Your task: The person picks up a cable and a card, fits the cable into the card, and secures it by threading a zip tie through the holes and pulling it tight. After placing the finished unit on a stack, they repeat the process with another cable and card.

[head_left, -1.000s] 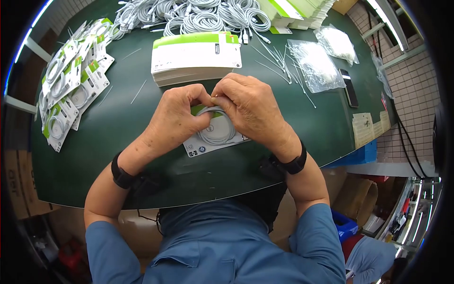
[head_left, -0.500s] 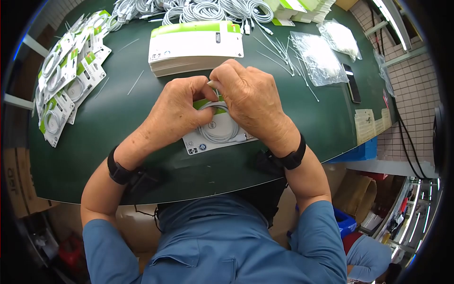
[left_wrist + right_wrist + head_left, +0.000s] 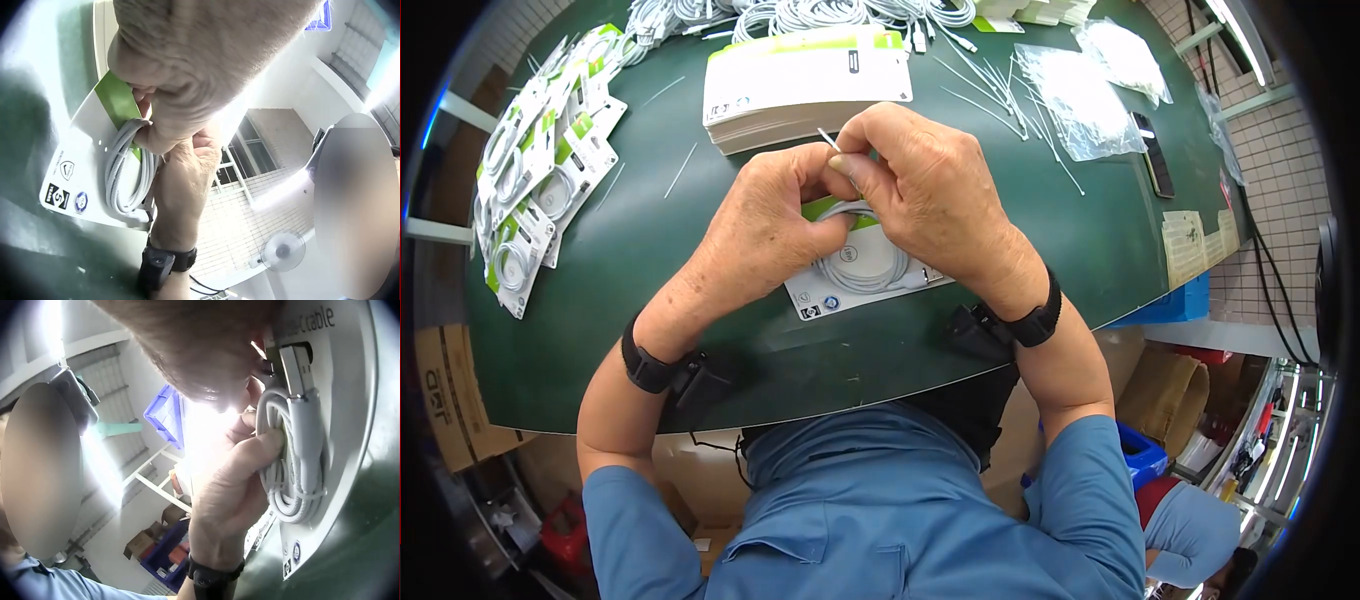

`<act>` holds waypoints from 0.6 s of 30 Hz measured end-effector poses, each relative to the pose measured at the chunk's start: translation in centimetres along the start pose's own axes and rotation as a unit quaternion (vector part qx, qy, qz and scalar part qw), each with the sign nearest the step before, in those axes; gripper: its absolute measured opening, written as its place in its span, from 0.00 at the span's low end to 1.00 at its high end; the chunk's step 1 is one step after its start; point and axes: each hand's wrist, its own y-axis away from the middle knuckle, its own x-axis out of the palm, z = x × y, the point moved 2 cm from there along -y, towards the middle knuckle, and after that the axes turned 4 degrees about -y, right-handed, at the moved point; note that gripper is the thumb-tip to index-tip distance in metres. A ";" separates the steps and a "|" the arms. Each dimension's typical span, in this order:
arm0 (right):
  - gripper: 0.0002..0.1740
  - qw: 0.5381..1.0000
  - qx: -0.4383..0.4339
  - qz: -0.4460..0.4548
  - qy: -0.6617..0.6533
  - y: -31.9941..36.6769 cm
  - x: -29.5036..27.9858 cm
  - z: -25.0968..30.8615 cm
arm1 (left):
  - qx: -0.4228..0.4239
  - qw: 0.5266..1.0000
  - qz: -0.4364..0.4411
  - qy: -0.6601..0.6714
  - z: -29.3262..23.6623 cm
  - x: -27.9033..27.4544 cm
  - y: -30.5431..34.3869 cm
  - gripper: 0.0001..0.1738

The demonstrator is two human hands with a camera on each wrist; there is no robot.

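A grey-white USB cable [image 3: 862, 272], wound in a coil, lies on a white and green packaging card [image 3: 808, 300] in front of the person. My left hand [image 3: 775, 215] grips the coil's upper edge, its thumb pressing on the strands in the right wrist view. Between thumb and forefinger my right hand [image 3: 935, 190] pinches a thin white cable tie [image 3: 827, 138], whose tip sticks up past the fingers. In the right wrist view the metal USB plug [image 3: 296, 370] lies against the card, and a tie [image 3: 315, 495] circles the coil's lower end. Fingers hide the coil's top.
A stack of blank cards [image 3: 800, 85] stands just beyond the hands. Packed cards [image 3: 525, 200] pile up at left, with loose coiled cables [image 3: 810, 15] at the back. Scattered ties [image 3: 990, 95], a plastic bag of ties [image 3: 1070, 105] and a phone [image 3: 1155, 160] lie at right.
The right hand's fingertips have shifted slightly, and the cable tie's tip now shows above them. The left hand stays at the coil. The head view has shifted a little.
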 end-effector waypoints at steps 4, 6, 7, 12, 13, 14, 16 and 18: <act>0.04 0.997 0.047 0.016 -0.066 0.0 -0.2 0.0 | -0.010 1.000 0.001 0.025 -0.4 0.0 0.2 0.09; 0.03 0.996 0.054 0.024 -0.071 0.0 -0.3 0.0 | -0.022 0.999 0.009 0.037 -0.6 0.0 0.2 0.09; 0.03 0.996 0.054 0.023 -0.071 0.0 -0.3 0.0 | -0.028 0.999 0.014 0.044 -0.6 0.0 0.2 0.09; 0.03 0.995 0.067 0.033 -0.070 -0.1 -0.5 0.0 | -0.021 0.998 0.012 0.064 -0.3 0.2 0.1 0.07; 0.03 0.994 0.076 0.039 -0.068 -0.1 -0.6 0.1 | -0.024 0.998 0.014 0.056 -0.1 0.2 0.1 0.07; 0.03 0.993 0.085 0.045 -0.067 -0.1 -0.6 0.0 | -0.027 0.998 0.016 0.048 0.0 0.1 0.2 0.06; 0.03 0.992 0.091 0.046 -0.071 -0.2 -0.7 -0.2 | -0.030 0.999 0.018 0.039 0.1 0.1 0.1 0.06; 0.03 0.990 0.105 0.049 -0.080 -0.1 -0.8 -0.4 | -0.012 1.000 0.009 0.016 -0.2 0.1 0.1 0.05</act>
